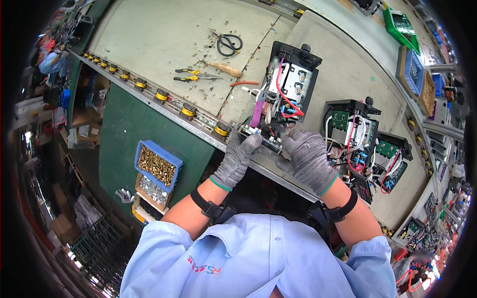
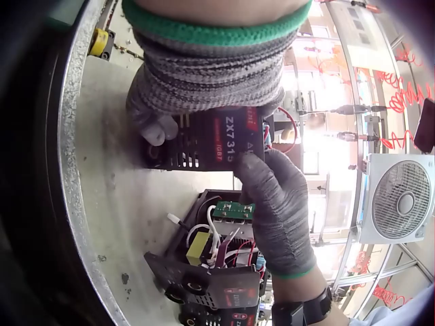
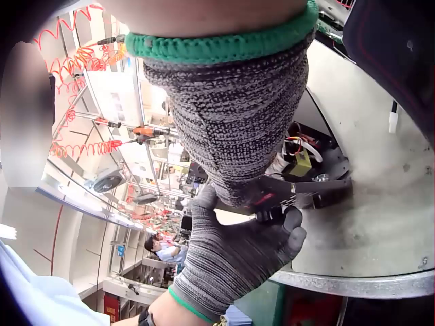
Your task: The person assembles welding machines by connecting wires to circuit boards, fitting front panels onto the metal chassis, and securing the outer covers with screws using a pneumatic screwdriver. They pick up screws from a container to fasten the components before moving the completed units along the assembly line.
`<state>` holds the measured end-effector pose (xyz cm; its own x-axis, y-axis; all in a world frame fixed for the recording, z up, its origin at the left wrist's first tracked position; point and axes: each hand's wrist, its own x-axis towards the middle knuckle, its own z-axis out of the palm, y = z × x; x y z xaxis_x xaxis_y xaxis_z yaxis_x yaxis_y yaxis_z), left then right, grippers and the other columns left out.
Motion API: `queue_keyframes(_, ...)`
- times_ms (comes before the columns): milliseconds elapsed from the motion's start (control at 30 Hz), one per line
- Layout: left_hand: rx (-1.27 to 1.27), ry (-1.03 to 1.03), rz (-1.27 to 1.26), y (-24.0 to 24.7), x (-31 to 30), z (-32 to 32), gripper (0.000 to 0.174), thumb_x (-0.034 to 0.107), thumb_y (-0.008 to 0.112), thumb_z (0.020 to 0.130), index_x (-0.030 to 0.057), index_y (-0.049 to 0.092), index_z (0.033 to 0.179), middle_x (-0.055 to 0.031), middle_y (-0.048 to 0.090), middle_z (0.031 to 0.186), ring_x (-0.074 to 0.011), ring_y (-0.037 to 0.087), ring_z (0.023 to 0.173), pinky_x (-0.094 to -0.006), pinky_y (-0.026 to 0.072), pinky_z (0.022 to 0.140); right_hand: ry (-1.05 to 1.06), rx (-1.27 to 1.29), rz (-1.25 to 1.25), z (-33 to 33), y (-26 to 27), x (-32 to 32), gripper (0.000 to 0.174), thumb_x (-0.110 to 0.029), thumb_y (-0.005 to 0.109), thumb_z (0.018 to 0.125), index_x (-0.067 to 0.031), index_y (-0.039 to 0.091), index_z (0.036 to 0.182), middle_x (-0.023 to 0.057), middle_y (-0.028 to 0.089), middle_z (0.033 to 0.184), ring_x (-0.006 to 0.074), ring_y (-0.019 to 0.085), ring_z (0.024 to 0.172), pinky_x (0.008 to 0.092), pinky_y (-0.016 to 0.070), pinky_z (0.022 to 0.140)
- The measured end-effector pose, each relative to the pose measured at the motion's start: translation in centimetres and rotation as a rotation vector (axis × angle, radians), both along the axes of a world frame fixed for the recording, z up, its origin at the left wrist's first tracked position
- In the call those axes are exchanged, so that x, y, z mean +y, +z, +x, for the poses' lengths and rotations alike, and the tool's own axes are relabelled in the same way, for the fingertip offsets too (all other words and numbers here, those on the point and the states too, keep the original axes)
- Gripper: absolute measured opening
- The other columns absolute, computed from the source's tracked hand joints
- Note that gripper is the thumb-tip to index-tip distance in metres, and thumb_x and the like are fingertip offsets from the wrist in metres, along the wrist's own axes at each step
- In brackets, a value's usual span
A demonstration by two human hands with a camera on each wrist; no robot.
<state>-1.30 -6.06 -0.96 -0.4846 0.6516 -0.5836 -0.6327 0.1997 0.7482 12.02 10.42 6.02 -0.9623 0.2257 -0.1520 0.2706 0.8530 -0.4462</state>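
Observation:
A partly built ZX7-315 welding machine point(image 1: 299, 79) stands before me, its innards bare. Its black front panel point(image 2: 221, 146) faces me at the bench edge. My gloved left hand point(image 1: 236, 156) grips one end of this panel, fingers curled at its edge. The gloved right hand point(image 1: 310, 156) holds the other end, its thumb on the printed face in the left wrist view; its other fingers are mostly hidden behind. A purple ribbon cable point(image 1: 257, 113) and a red wire point(image 1: 285, 97) run over the machine close to both hands.
More open machines point(image 1: 353, 134) stand to the right. Further back lie black-handled scissors point(image 1: 228, 44), yellow-handled pliers point(image 1: 189, 75) and a wooden-handled tool point(image 1: 226, 68) among loose screws. A blue bin point(image 1: 140, 149) of brass parts sits at left. Rollers point(image 1: 189, 110) line the bench edge.

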Motion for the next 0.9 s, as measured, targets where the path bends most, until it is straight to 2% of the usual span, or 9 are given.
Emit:
queue_keyframes(167,0.004,0.025,-0.015,-0.1,0.1,0.3,0.055,0.046,0.077,0.086,0.0091,0.061,0.124,-0.0021,0.069,0.105,-0.0141,0.068,0.089,-0.0313,0.0588,0.075,-0.031,0.058,0.021,0.3,0.3,-1.0,0.027,-0.031,0.078,0.074,-0.0091,0.068,0.087,0.0125,0.065,0.086,0.0319,0.068,0.082,0.0493,0.0512,0.071)
queue_keyframes(300,0.017,-0.08,-0.141,-0.4,-0.2,-0.2,0.061,0.052,0.078,0.085,0.0091,0.062,0.125,-0.0018,0.069,0.105,-0.014,0.068,0.09,-0.0344,0.0572,0.078,-0.245,0.02,0.022,3.5,0.4,-3.7,0.031,-0.029,0.075,0.08,-0.0076,0.065,0.1,0.0142,0.065,0.094,0.0323,0.068,0.084,0.0479,0.054,0.074)
queue_keyframes(400,0.085,-0.123,-0.186,0.7,-1.0,0.3,0.077,0.056,0.078,0.084,0.0061,0.054,0.138,-0.006,0.068,0.113,-0.0151,0.066,0.096,-0.0346,0.0564,0.08,-0.218,0.049,-0.161,7.6,1.3,-5.0,0.033,-0.026,0.073,0.083,-0.0058,0.061,0.108,0.0147,0.065,0.1,0.0339,0.068,0.088,0.0493,0.0542,0.076)
queue_keyframes(467,0.137,-0.131,-0.21,0.2,-2.1,0.6,0.084,0.056,0.078,0.084,0.004,0.05,0.143,-0.008,0.067,0.115,-0.0162,0.066,0.098,-0.0358,0.0567,0.082,0.054,0.014,-0.268,10.1,1.1,-5.2,0.04,-0.022,0.071,0.086,-0.0027,0.059,0.12,0.0168,0.064,0.103,0.0379,0.066,0.092,0.0485,0.054,0.081)
queue_keyframes(633,0.625,-0.301,-0.379,-0.9,-3.0,0.0,0.101,0.036,0.091,0.076,-0.0042,0.038,0.151,-0.0124,0.066,0.116,-0.0203,0.064,0.103,-0.0369,0.0554,0.091,0.084,0.104,-0.419,13.6,-2.8,-7.4,0.049,-0.022,0.07,0.086,-0.0028,0.056,0.129,0.0201,0.06,0.123,0.0374,0.06,0.113,0.0489,0.0492,0.097)
queue_keyframes(667,0.627,-0.365,-0.522,-1.0,-2.4,-0.3,0.093,0.025,0.092,0.075,-0.0043,0.042,0.147,-0.013,0.066,0.117,-0.0202,0.063,0.103,-0.0348,0.0544,0.093,0.078,0.156,-0.396,13.9,-4.2,-7.7,0.051,-0.023,0.07,0.086,-0.0021,0.055,0.131,0.0203,0.059,0.124,0.0381,0.059,0.115,0.0494,0.0489,0.097)
queue_keyframes(767,0.897,-0.493,-0.564,-3.5,-0.8,-2.0,0.075,0.028,0.092,0.071,0.001,0.056,0.131,-0.0072,0.065,0.104,-0.0171,0.06,0.093,-0.0334,0.0544,0.084,0.072,0.126,-0.321,14.0,-8.0,-7.0,0.062,-0.027,0.07,0.087,0.0007,0.049,0.138,0.021,0.054,0.134,0.0391,0.05,0.129,0.0497,0.0463,0.105)
queue_keyframes(800,0.814,-0.433,-0.233,-3.3,0.1,-1.9,0.057,0.027,0.091,0.073,0.0057,0.061,0.117,-0.0043,0.066,0.095,-0.0146,0.059,0.084,-0.0328,0.0537,0.077,0.061,0.085,-0.19,14.4,-9.2,-7.1,0.067,-0.03,0.071,0.087,0.0012,0.047,0.141,0.0212,0.051,0.14,0.0385,0.046,0.135,0.0489,0.0446,0.108)
queue_keyframes(900,0.738,-0.474,-0.32,-10.5,-0.7,-5.3,0.057,0.017,0.088,0.077,0.0053,0.062,0.126,-0.0063,0.071,0.114,-0.02,0.067,0.101,-0.0358,0.0565,0.091,0.08,-0.011,-0.021,15.2,-11.5,-8.1,0.079,-0.04,0.072,0.087,0.0013,0.043,0.147,0.0214,0.041,0.156,0.0368,0.032,0.15,0.0474,0.0404,0.115)
